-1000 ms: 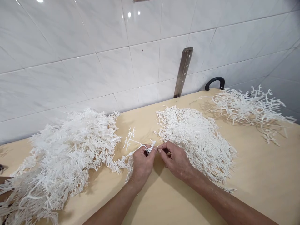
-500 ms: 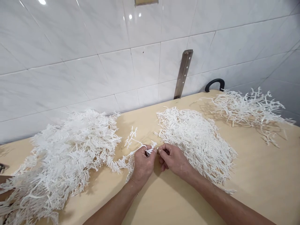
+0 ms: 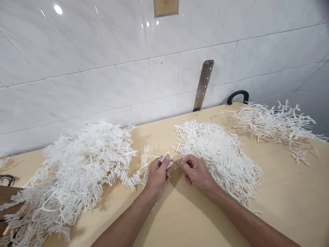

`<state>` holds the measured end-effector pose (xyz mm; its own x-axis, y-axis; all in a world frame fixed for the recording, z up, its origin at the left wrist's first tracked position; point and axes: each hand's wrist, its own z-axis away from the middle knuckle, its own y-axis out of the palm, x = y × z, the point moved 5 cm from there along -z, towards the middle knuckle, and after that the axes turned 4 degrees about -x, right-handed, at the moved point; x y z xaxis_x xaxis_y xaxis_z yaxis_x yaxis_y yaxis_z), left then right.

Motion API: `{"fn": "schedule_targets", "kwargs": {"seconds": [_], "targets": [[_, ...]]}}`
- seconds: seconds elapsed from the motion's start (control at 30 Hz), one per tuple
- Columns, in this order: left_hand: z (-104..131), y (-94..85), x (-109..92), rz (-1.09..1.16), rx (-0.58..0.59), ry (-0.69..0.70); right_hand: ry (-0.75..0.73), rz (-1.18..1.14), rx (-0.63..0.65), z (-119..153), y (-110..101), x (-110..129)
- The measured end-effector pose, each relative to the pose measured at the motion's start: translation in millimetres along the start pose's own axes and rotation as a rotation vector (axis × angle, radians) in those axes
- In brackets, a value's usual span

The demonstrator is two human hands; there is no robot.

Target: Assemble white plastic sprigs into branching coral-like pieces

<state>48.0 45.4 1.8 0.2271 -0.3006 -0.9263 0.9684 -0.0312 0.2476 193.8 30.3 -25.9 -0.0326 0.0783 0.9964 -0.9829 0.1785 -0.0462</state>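
My left hand (image 3: 158, 173) is closed around a white branching piece (image 3: 146, 161), whose twigs stick out to the left and above the thumb. Just to its right, my right hand (image 3: 196, 173) pinches a tiny white bit between thumb and forefinger, with a small gap between the hands. A big heap of feathery white branched pieces (image 3: 87, 164) lies to the left of my hands. Behind and beside my right hand is a heap of short thin white pieces (image 3: 218, 154).
All this lies on a pale wooden table (image 3: 195, 219) against a tiled wall (image 3: 102, 85). Looser white branches (image 3: 275, 123) lie at the back right, near a black curved handle (image 3: 238, 96). A perforated metal strip (image 3: 204, 85) leans on the wall. A dark object (image 3: 7, 178) is at far left.
My hands have moved slightly apart, and the left thumb now points up over the held piece. The whole view has shifted a little downward and to the right in the picture.
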Motion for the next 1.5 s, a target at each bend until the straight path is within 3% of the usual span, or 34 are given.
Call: {"fn": "schedule_targets", "kwargs": {"seconds": [0.17, 0.37, 0.63, 0.87, 1.5], "targets": [[-9, -5.1, 4, 0.125, 0.026, -0.122, 0.014, -0.137, 0.062, 2, -2, 6], [-9, -4.2, 6, 0.1, 0.049, -0.091, -0.031, -0.13, 0.214, 7, 7, 15], [-2, 2.8, 8, -0.038, 0.067, -0.053, -0.127, 0.019, 0.2, 11, 11, 25], [-2, 1.8, 9, -0.019, 0.064, -0.035, -0.096, 0.057, 0.166, 12, 12, 23], [-2, 1.9, -4, -0.083, 0.204, -0.084, -0.158, 0.224, 0.201, 7, -1, 25]]}}
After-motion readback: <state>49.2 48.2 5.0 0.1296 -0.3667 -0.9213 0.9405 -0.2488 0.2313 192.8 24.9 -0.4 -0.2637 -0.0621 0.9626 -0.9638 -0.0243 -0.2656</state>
